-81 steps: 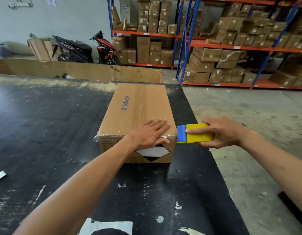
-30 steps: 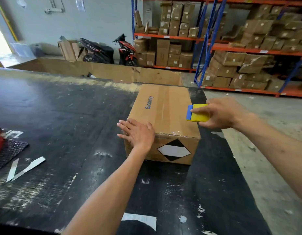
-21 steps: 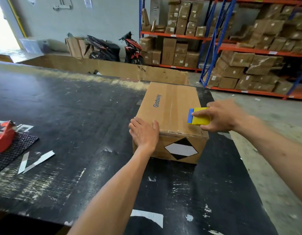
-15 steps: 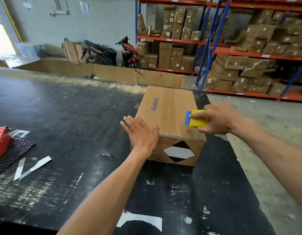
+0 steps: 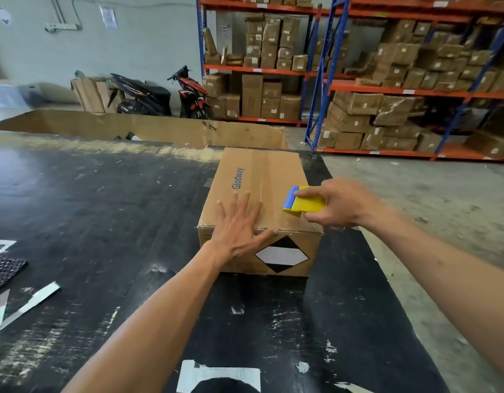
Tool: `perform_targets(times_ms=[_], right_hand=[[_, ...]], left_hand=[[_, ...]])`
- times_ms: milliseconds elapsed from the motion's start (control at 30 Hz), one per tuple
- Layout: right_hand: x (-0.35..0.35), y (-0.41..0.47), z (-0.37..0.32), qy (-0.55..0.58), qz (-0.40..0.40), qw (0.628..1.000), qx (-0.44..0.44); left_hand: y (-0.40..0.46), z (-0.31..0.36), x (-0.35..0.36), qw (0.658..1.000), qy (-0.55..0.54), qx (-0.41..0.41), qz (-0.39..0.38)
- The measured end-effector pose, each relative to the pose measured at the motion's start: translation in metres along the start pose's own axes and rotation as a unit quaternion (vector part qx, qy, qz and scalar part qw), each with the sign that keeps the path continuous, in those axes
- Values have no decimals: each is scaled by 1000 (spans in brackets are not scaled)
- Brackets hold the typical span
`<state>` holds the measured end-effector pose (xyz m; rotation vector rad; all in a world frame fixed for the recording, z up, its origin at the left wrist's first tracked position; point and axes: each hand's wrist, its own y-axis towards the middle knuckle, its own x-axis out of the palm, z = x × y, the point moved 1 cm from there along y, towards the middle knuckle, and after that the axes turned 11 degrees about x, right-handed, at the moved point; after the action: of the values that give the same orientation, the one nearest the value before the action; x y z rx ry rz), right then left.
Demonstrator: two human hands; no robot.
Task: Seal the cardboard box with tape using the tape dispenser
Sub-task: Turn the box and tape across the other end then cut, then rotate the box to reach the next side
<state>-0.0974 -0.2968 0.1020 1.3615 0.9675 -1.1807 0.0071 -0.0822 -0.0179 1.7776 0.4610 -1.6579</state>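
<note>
A brown cardboard box (image 5: 262,177) printed "Glodway" lies closed on the black table (image 5: 89,222), clear tape running along its top seam and over its near edge. My left hand (image 5: 239,225) rests flat with spread fingers on the near left part of the box top. My right hand (image 5: 338,204) grips a yellow and blue scraper (image 5: 302,201) and holds its blue edge against the near right part of the top. No tape dispenser is in view.
A black mesh mat (image 5: 4,269) lies at the table's left edge, with white tape strips (image 5: 27,304) near it. A big open carton (image 5: 149,129) stands behind the table. The table's right edge drops to concrete floor (image 5: 415,199). Shelves of boxes (image 5: 387,80) and two scooters (image 5: 160,95) stand behind.
My left hand has moved from the box's left side onto its top, fingers flat. The scraper stays at the near right of the top. The red thing on the mat has left the view.
</note>
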Motion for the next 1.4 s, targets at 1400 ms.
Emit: perform_targets(times_ms=[1400], right_hand=[[110, -60, -21, 518, -321, 783, 126]], left_hand=[[27, -6, -20, 988, -10, -12, -151]])
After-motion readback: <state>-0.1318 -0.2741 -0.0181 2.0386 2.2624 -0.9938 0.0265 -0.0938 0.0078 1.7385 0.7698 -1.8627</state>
